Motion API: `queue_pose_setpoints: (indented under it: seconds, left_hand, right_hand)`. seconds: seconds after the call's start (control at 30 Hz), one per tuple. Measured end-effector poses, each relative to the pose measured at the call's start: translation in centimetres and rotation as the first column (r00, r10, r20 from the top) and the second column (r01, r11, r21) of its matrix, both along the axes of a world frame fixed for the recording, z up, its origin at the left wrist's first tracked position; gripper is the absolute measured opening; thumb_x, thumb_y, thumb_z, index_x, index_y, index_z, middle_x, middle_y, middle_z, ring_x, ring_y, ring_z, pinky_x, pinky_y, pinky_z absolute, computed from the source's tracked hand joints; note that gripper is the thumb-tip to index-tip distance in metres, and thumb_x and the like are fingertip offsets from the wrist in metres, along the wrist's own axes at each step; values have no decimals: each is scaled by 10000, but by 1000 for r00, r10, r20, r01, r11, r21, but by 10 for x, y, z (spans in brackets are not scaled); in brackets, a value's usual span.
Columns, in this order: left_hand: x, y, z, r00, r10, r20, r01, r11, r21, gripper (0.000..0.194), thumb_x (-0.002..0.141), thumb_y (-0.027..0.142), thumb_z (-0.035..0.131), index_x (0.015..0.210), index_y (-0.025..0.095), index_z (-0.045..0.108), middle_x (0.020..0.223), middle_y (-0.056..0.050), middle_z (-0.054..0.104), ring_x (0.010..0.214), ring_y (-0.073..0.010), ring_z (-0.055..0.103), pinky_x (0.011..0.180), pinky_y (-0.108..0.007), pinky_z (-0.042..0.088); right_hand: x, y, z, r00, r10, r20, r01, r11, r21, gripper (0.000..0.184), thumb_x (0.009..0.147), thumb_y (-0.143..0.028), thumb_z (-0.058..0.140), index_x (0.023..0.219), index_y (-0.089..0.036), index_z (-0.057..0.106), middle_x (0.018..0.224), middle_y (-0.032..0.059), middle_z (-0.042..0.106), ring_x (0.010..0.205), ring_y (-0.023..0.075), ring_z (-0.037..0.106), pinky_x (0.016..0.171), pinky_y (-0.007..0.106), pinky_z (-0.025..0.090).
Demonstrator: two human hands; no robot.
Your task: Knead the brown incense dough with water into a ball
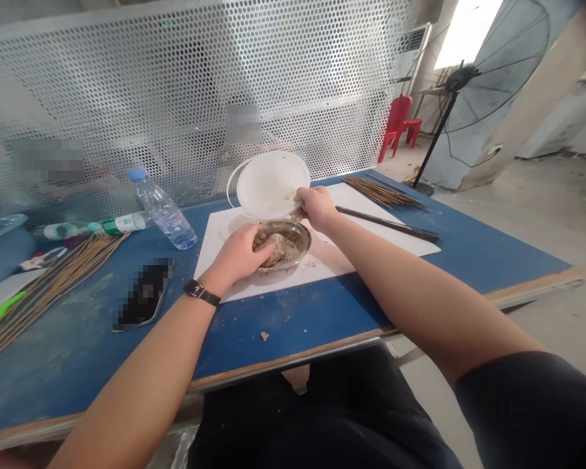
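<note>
With right grip, clasping white tub; with left grip, touching lump in metal bowl, unclear if closed.

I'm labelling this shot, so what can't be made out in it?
All in the head view:
Metal bowl: part of its rim behind the left hand.
Blue basin: cut off by the left edge.
Phone: screen masked by pixelation.
Blue-capped bottle: label print too small.

Tabletop, blue. Left: phone, flat; bottle, blue-capped; second bottle, green-labelled, lying on its side; basin, blue; sticks, thin, loosely bundled. Far side: perforated panel, upright. Far right, beyond tabletop: chairs, red; fan, on black stand.
</note>
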State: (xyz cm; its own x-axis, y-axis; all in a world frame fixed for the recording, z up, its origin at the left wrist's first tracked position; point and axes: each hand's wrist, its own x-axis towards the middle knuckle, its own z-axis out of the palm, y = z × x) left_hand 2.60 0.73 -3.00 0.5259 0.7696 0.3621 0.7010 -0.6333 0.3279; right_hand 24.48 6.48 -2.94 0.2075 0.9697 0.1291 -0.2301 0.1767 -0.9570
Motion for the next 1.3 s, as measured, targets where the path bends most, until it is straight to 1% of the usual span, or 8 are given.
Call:
queue_pose_setpoints:
  seconds: [0.1,0.23,0.47,0.67,0.9,1.07,1.3]
  left_hand:
    - [0,1,-1,1000,9,-1,-9,1000,1,462,899,398,620,1309,187,615,1282,-117,677,1136,-286,649,962,-432,542]
    - [1,-1,1,1000,6,-1,-6,1000,9,450,894,390,628,1288,172,625,1264,-124,683,1135,-291,645,974,-441,535]
    - [0,-1,0,1000,-12,16,12,1000,-4,425,906,400,612,1276,192,623,1243,-109,686,1142,-289,641,992,-452,528]
    - [-1,0,-1,1000,-4,19,4,1000,-2,432,898,393,615,1282,194,616,1270,-121,675,1158,-295,640,1003,-453,528]
    - [-1,-1,0,1000,0,6,0,1000,-3,445,905,422,603,1274,174,621,1257,-128,680,1144,-302,641,990,-458,530]
    - [-1,-1,1,1000,2,5,-2,1000,-7,446,912,424,598,1273,164,622,1259,-134,678,1144,-302,638,988,-462,529]
    - [0,-2,2,1000,-16,2,16,1000,1,370,914,404,602,1202,179,665,1202,-117,689,1129,-298,637,997,-471,519]
  right_hand:
    - [0,1,-1,1000,-9,8,9,1000,1,91,580,-212,581,591,-218,491,382,-13,468,333,178,523,340,282,456]
    - [-1,0,1,1000,-9,14,9,1000,3,83,575,-212,570,586,-220,487,383,-17,469,334,175,517,340,287,459]
    - [-1,-2,1,999,-17,30,17,1000,5,81,575,-216,563,572,-225,483,377,-30,442,325,164,493,329,280,434]
    - [-2,-5,3,999,-24,48,24,1000,-7,86,587,-194,557,574,-230,480,377,-31,434,337,163,483,341,289,447]
    - [-1,-7,5,996,-38,76,39,999,-4,107,588,-191,575,535,-217,486,391,-30,437,363,120,432,361,249,397]
    - [0,-6,4,997,-34,74,34,999,-1,86,577,-194,567,530,-212,496,396,-24,450,365,124,442,358,250,388]
    - [-1,-6,3,999,-15,49,16,1000,-7,116,575,-204,567,556,-241,459,392,-34,427,354,160,474,354,288,426]
